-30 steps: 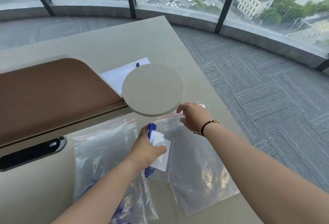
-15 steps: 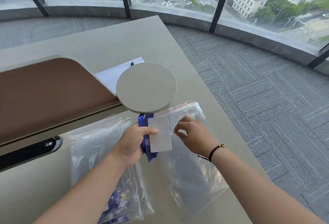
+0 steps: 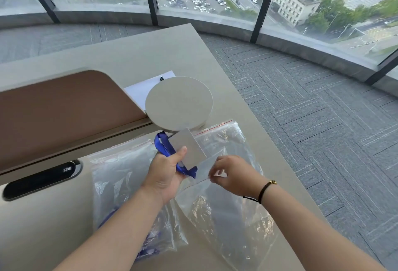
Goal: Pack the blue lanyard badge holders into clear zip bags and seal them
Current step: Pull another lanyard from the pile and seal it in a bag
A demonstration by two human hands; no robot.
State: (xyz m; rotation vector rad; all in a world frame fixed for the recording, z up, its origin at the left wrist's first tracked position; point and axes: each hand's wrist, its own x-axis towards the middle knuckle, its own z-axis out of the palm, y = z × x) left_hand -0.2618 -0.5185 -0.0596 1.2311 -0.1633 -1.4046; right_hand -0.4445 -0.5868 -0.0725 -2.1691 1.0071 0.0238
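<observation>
The left hand [image 3: 165, 176] has its grip closed around a badge holder [image 3: 189, 150] with a blue lanyard [image 3: 170, 152], the right hand [image 3: 232, 173] pinches the mouth of a clear zip bag [image 3: 226, 210], beside another bag [image 3: 120, 184] containing lanyards, all on the desk [image 3: 150, 55] near its right edge.

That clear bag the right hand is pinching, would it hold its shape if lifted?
Probably not. The clear bag looks thin and crinkled, so it would likely sag. Its glossy film may slip, which fits the right hand pinching just the rim.
</observation>
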